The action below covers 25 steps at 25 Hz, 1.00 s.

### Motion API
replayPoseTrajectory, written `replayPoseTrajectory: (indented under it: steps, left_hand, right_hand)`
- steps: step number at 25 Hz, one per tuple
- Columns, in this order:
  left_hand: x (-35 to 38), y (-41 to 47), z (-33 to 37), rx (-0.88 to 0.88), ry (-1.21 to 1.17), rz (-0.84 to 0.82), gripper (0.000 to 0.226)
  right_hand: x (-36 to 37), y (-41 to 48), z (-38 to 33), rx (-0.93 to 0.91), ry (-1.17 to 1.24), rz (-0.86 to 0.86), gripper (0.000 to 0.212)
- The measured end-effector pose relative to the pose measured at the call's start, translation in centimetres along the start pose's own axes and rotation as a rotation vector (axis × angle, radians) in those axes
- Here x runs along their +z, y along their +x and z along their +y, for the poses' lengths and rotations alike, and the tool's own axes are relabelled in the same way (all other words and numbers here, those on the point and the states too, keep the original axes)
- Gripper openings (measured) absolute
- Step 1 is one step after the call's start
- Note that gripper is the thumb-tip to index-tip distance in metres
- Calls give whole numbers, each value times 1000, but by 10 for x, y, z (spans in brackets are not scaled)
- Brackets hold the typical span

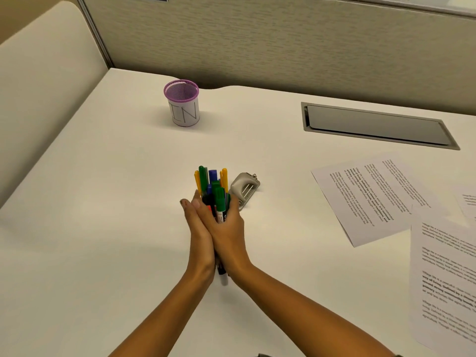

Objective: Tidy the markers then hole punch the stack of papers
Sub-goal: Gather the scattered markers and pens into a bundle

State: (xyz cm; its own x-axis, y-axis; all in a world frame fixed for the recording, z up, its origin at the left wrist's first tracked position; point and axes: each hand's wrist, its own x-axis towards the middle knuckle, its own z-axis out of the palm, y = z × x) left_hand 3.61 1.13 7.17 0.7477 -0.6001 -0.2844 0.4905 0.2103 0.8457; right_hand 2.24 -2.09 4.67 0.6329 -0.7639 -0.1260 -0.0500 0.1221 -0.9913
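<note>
A bundle of markers (213, 185), green, yellow, blue and black, is pressed between my two palms at the middle of the desk. My left hand (199, 233) lies flat against the bundle's left side and my right hand (228, 228) wraps its right side. The marker tips stick out above my fingers and one black end shows below my wrists. A purple mesh cup (181, 103) with a white label stands empty at the far left. A grey hole punch (244, 188) sits just right of the markers. Printed paper sheets (365, 199) lie scattered at the right.
A grey metal cable hatch (376, 126) is set into the white desk (103, 202) at the back right. A fabric partition wall (257, 42) runs along the desk's far edge. More printed sheets (448, 279) lie at the right border.
</note>
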Motion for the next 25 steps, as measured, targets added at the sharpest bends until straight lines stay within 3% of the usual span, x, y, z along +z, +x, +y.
replayPoseTrajectory:
  steps: [3, 8, 11, 20, 25]
  left_hand:
    - [-6, 7, 3, 97, 108, -41, 72]
    - [-12, 23, 18, 392, 251, -105, 48]
    - [-21, 36, 25, 436, 325, -179, 51]
    - [-51, 51, -11, 414, 439, -148, 59]
    - [-59, 59, -20, 415, 485, -202, 83]
  right_hand:
    - [-1, 8, -7, -157, -35, 23, 47]
    - [2, 23, -17, -409, 11, 58, 57]
    - [6, 32, -17, -488, 15, 16, 58]
    - [7, 39, 23, -401, 0, -51, 60]
    - [0, 44, 31, -374, 42, -154, 58]
